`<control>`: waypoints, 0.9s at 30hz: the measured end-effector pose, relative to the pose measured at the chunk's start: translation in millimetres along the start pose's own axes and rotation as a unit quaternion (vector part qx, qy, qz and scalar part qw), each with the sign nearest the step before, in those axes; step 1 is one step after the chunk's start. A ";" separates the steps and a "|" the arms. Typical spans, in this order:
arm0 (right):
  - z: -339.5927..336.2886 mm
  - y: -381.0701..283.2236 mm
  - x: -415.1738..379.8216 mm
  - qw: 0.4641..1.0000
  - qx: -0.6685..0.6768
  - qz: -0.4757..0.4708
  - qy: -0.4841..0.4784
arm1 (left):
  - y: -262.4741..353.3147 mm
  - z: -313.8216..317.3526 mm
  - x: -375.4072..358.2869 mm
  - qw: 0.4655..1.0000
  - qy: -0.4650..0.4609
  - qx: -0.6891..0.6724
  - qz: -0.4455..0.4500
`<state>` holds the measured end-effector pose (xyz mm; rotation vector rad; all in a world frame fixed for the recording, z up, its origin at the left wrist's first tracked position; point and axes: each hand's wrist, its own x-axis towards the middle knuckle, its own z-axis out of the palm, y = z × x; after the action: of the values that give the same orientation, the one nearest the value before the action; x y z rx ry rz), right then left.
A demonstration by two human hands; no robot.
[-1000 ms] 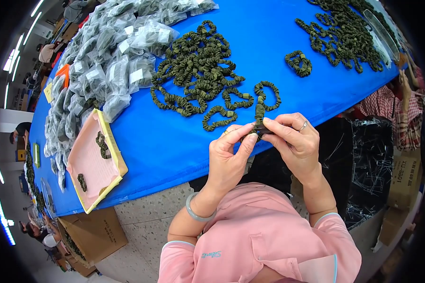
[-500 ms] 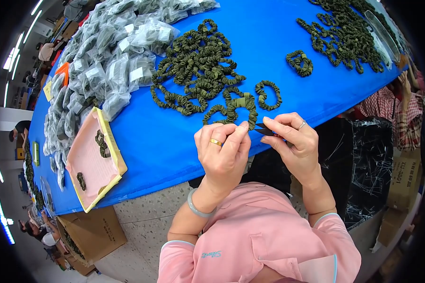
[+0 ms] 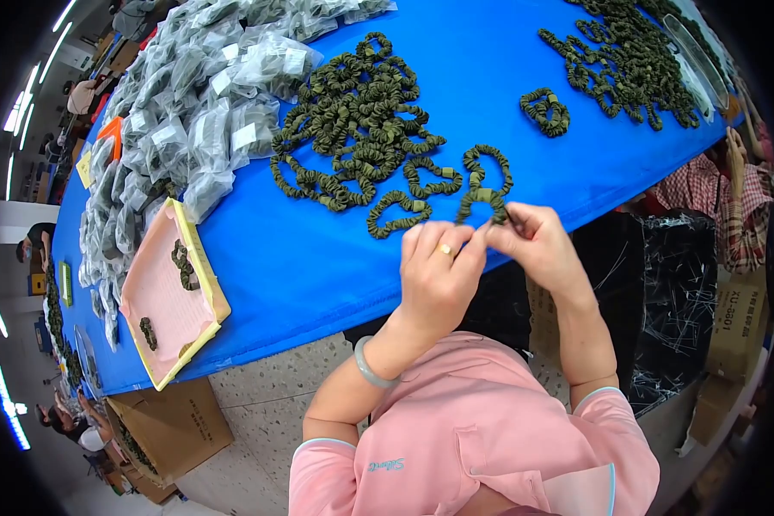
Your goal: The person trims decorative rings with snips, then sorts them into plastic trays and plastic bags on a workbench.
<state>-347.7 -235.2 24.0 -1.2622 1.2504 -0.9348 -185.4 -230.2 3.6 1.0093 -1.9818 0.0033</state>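
Near the front edge of the blue table, both my hands hold a dark green ruffled loop. My left hand wears a ring and a bracelet, and its fingertips pinch the loop's near left part. My right hand is closed at the loop's right end; a small dark tool tip shows by its fingers, mostly hidden. Just beyond lies another green loop. Two single loops, one of them nearer the edge, lie left of it. A big heap of such loops is behind them.
Clear bags pile up at the left of the blue table. A pink-lined tray holds a few loops. More loops lie far right, near a co-worker's checked sleeve. A black bag stands right; a cardboard box lower left.
The earlier loop now lies flat at the left. A different loop is in my hands, which have shifted, the left one rightward. The black snips seen before are now mostly hidden.
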 end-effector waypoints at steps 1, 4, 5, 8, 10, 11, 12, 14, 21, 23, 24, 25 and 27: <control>-8.7 0.6 4.7 0.998 -0.011 -0.006 0.061 | -1.4 5.0 3.7 0.999 -0.008 -0.035 -0.034; -56.1 4.4 27.7 0.961 0.044 -0.002 0.273 | -19.1 18.6 20.0 0.998 -0.042 -0.033 -0.039; -71.5 9.4 33.9 0.940 0.106 -0.025 0.322 | -25.0 23.4 25.9 0.998 -0.064 0.006 -0.006; -74.3 18.3 34.2 0.949 0.087 -0.008 0.302 | -24.3 49.9 42.9 0.991 -0.130 0.036 -0.015; -72.5 27.7 33.2 0.958 0.070 0.013 0.278 | -20.9 58.8 47.2 0.981 -0.182 0.059 -0.024; -67.7 32.1 31.5 0.963 0.049 0.002 0.264 | -19.5 60.2 48.4 0.977 -0.200 0.067 -0.028; -61.4 34.0 29.1 0.967 0.028 -0.010 0.251 | -18.7 56.0 52.8 0.972 -0.214 -0.014 -0.100; -52.6 30.0 21.9 0.972 0.023 -0.029 0.232 | -19.4 44.7 63.0 0.926 -0.237 -0.173 -0.237; -23.7 7.6 11.4 0.993 -0.011 -0.100 0.060 | -24.3 3.3 37.8 0.633 -0.243 -0.574 -0.458; -20.6 7.8 14.7 0.997 -0.023 -0.072 0.007 | -25.8 -0.8 27.2 0.594 -0.203 -0.627 -0.461; -19.5 7.9 16.8 0.998 -0.030 -0.059 -0.020 | -26.4 -2.5 22.8 0.574 -0.182 -0.652 -0.460; -17.8 8.2 18.0 0.997 -0.036 -0.046 -0.047 | -24.6 -5.3 19.5 0.564 -0.171 -0.664 -0.460; -13.6 10.6 18.0 0.997 -0.040 -0.048 -0.036 | -18.5 -11.2 13.4 0.568 -0.146 -0.656 -0.475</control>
<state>-360.0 -253.6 12.5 -1.4167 1.1901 -0.9077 -169.2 -247.3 13.3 0.8084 -0.8234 -2.0037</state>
